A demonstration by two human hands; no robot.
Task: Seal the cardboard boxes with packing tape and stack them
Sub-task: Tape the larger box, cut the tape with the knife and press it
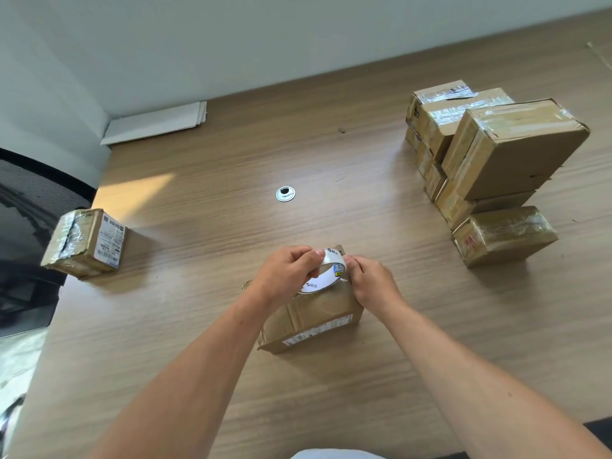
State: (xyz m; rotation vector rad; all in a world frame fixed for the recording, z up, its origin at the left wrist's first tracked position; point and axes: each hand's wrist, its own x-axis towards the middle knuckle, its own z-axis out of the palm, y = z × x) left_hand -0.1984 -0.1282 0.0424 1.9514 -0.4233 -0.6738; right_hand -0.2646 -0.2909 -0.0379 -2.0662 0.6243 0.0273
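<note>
A cardboard box (314, 318) lies on the wooden table (205, 233) just in front of me, its top flaps uneven. Above it I hold a roll of packing tape (326, 271) with a white printed core. My left hand (289, 271) grips the roll from the left, thumb over its top edge. My right hand (371, 283) pinches the roll's right side, where the tape's edge sits. A stack of several taped boxes (490, 154) stands at the right. One taped box with a white label (87, 243) sits alone at the table's left edge.
A round metal cable grommet (285, 194) is set in the table's middle. White folded sheets (155, 122) lie by the wall at the back left. A black mesh chair (29, 207) stands off the table's left side.
</note>
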